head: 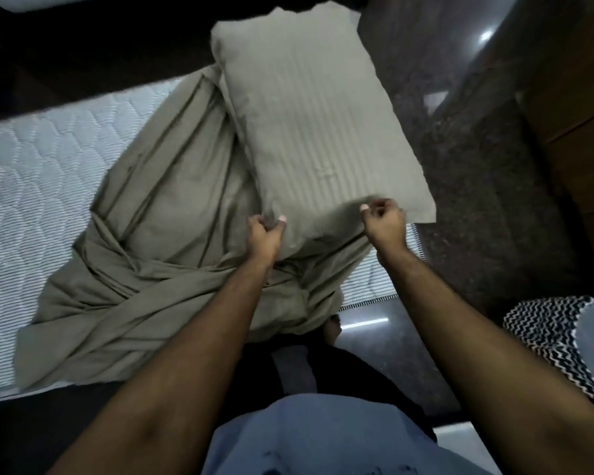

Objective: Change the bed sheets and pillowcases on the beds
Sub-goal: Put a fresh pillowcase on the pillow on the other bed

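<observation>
Head view: pillow (319,111) in a taupe striped pillowcase lies at 12 o'clock, its near edge held up. Left hand (264,231) pinches the case's near-left corner; right hand (384,219) is curled at the near-right edge — whether it actually grips fabric, cannot tell. Bunched taupe sheet (144,248) sprawls from centre toward 8 o'clock over the bare quilted mattress (31,180). Judging by this, the pillow looks cased — sheet not yet spread or tucked. No brands or readable writing.
</observation>
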A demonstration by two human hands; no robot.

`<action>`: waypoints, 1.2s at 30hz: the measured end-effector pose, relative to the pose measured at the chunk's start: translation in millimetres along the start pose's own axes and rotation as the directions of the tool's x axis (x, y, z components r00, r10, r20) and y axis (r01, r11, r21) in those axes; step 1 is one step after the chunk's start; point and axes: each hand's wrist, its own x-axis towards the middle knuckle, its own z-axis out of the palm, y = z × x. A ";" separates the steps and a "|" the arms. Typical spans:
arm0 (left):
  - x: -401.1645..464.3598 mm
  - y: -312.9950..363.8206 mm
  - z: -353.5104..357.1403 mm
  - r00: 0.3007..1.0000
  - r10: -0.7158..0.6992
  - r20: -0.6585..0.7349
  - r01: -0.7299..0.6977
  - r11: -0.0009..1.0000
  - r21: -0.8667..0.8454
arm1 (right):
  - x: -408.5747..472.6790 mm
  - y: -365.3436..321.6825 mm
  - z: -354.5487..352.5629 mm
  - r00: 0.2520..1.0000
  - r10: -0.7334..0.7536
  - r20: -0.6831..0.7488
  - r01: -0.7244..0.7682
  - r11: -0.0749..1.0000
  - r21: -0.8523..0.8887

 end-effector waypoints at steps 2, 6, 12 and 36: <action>17.0 1.0 13.6 1.000 -0.004 0.012 0.004 0.999 -0.053 | 26.5 15.9 -2.4 0.997 0.065 -0.051 -0.064 0.998 0.016; 58.6 -3.2 41.3 1.000 -0.019 0.002 0.019 0.990 -0.142 | 65.8 18.3 -7.2 0.924 0.355 0.144 -0.382 0.835 0.396; 86.1 2.5 75.6 0.998 -0.053 0.016 0.056 0.963 -0.262 | 121.6 45.1 12.5 0.877 0.263 0.401 -0.475 0.597 0.647; 67.6 65.1 -21.6 0.871 -0.181 0.456 0.464 0.609 -0.644 | 60.0 -102.3 43.8 0.829 -0.041 0.557 -0.501 0.385 0.775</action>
